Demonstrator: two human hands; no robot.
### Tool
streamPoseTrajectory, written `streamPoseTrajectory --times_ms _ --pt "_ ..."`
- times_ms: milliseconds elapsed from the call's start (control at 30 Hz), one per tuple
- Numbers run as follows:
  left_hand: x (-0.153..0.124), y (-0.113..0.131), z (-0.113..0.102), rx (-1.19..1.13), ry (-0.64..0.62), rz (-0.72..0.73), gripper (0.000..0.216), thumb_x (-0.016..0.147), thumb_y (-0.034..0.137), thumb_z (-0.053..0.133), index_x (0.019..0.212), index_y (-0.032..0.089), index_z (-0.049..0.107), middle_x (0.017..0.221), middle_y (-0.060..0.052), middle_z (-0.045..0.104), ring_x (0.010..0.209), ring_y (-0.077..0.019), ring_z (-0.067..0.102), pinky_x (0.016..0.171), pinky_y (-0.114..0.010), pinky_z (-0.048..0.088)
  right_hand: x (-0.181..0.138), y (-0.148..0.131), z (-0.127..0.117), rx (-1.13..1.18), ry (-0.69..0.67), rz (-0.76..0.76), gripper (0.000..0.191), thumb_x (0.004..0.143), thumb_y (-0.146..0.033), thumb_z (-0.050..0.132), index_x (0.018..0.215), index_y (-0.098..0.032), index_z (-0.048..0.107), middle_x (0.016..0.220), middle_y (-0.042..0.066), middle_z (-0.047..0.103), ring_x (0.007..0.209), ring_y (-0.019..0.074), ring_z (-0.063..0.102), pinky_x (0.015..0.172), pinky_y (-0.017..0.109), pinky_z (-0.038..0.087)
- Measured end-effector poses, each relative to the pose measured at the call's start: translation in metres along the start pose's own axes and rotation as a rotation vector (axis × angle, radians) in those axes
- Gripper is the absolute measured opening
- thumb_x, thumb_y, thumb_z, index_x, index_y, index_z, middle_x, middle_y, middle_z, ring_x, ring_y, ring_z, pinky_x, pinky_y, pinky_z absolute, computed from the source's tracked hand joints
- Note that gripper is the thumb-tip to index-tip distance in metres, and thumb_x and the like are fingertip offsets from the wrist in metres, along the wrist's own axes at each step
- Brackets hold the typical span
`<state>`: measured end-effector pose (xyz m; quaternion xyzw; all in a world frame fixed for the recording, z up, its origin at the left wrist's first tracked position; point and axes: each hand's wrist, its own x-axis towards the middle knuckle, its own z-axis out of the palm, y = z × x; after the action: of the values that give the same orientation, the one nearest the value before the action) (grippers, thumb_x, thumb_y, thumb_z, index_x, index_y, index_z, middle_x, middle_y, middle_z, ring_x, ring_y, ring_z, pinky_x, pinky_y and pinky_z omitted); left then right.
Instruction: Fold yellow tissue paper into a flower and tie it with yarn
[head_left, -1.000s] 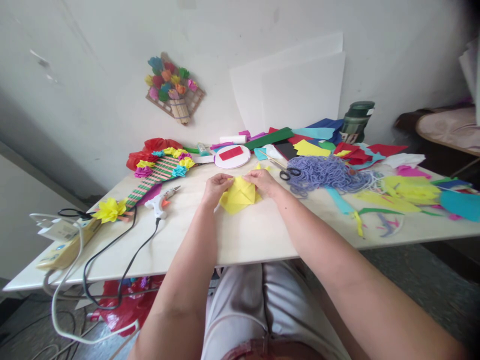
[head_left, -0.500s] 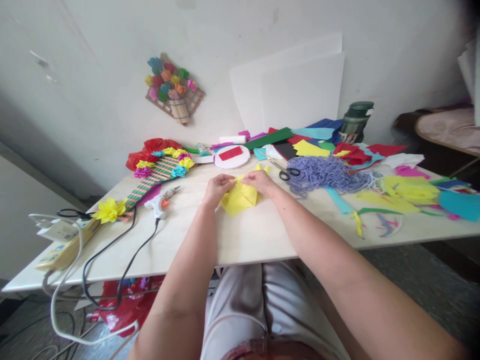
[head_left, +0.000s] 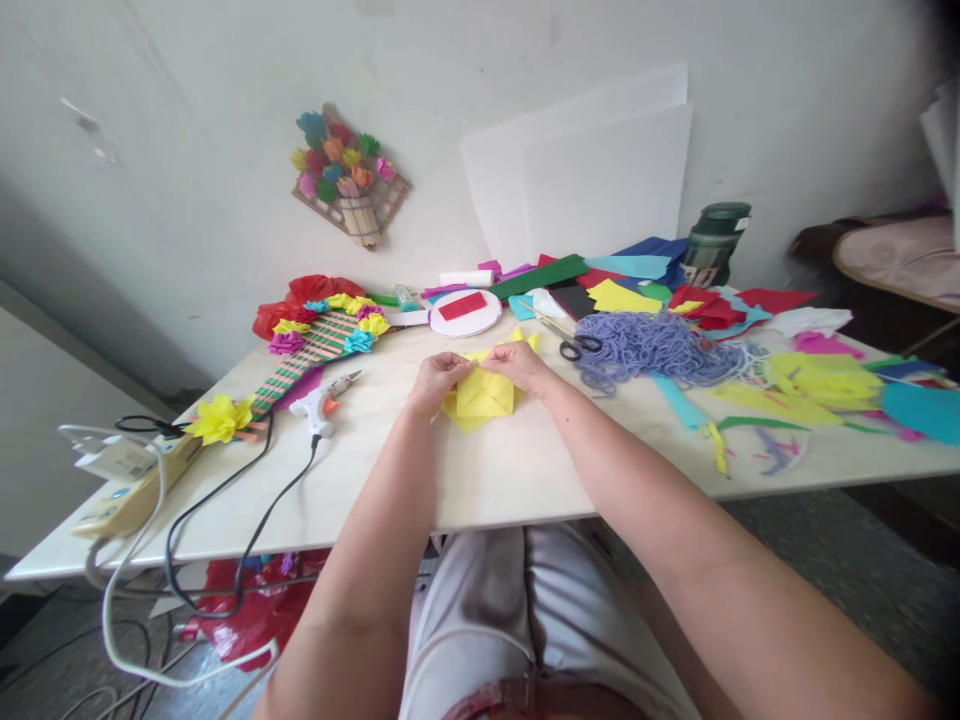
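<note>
Centre frame: left hand [head_left: 435, 380] and right hand [head_left: 519, 365] pinching top edge of folded yellow tissue-paper square [head_left: 480, 398], fingers closed. Likely light, limp, tearable; best gripped near edges.

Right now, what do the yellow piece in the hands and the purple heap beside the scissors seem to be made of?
The yellow piece looks like thin matte paper or tissue: it holds folds and creases. The purple heap seems to be yarn or cord: loose, tangled strands; the fibre cannot be told.
</note>
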<state>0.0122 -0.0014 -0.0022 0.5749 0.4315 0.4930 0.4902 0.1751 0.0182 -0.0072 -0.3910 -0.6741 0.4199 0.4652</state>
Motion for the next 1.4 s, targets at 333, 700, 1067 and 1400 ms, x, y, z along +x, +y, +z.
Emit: streamPoseTrajectory --times_ms 333,700,1067,1400 --pt "0.0035 -0.0008 -0.0027 0.021 0.114 0.087 0.029 0.055 0.037 0.071 0.066 0.014 0.057 0.053 0.001 0.056 0.046 -0.0075 0.047 0.044 -0.019 0.034 -0.0025 -0.0104 -0.0093 0.099 0.016 0.128 0.015 0.063 -0.030 0.063 0.063 -0.015 0.060 0.053 -0.002 0.056 0.046 0.0091 0.047 0.040 0.019 0.036" --pt "0.0016 -0.0013 -0.0025 -0.004 0.060 0.012 0.038 0.051 0.041 0.073 0.074 0.013 0.063 0.061 -0.002 0.062 0.049 -0.0094 0.053 0.044 -0.020 0.037 -0.0013 -0.0070 -0.0050 0.067 0.023 0.110 0.026 0.059 -0.038 0.067 0.063 -0.014 0.060 0.054 -0.002 0.056 0.046 0.0079 0.047 0.041 0.019 0.036" --pt "0.0059 -0.0044 -0.0028 -0.022 0.190 0.049 0.031 0.047 0.036 0.076 0.057 0.013 0.058 0.050 0.001 0.057 0.045 -0.0081 0.048 0.043 -0.019 0.035 -0.0018 -0.0088 -0.0083 0.139 -0.015 0.105 0.027 0.062 -0.040 0.065 0.062 -0.013 0.058 0.050 -0.002 0.055 0.044 0.0082 0.048 0.040 0.019 0.037" --pt "0.0049 -0.0059 -0.0045 -0.060 0.122 0.023 0.029 0.052 0.036 0.073 0.061 0.012 0.059 0.052 0.000 0.057 0.045 -0.0085 0.049 0.043 -0.019 0.035 -0.0004 -0.0080 -0.0071 0.121 0.052 0.072 0.025 0.062 -0.037 0.066 0.062 -0.014 0.059 0.049 -0.003 0.052 0.044 0.0075 0.046 0.040 0.018 0.037"
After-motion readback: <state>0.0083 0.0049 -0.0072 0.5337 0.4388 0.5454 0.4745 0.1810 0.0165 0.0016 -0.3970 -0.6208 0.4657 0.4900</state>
